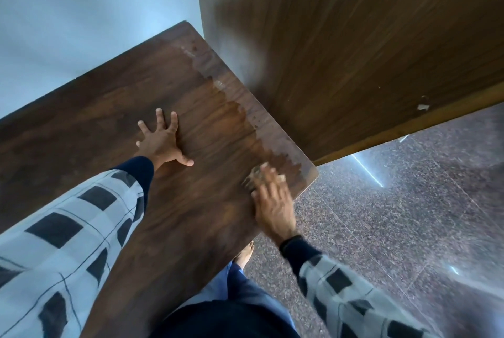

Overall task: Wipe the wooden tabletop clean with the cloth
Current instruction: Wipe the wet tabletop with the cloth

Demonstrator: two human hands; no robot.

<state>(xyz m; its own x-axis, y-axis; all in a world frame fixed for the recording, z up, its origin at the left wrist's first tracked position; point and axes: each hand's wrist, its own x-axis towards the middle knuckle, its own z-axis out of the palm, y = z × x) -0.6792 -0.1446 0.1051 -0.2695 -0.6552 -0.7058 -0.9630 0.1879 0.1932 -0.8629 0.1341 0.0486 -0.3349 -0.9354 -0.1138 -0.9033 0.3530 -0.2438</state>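
The dark wooden tabletop (pixel 114 108) runs from the left to a rounded corner at the right. My left hand (pixel 161 142) lies flat on it near the middle, fingers spread. My right hand (pixel 272 201) presses a small brownish cloth (pixel 255 176) onto the wood close to the right edge; the hand is blurred and most of the cloth is hidden under it. A wet, pale streak (pixel 240 108) follows the tabletop's right edge from the far corner down to the cloth.
A tall wooden panel (pixel 354 46) stands right behind the table's right edge. A pale blue wall (pixel 81 10) is on the left. Speckled stone floor (pixel 395 215) lies to the right. My foot (pixel 245 253) shows below the table edge.
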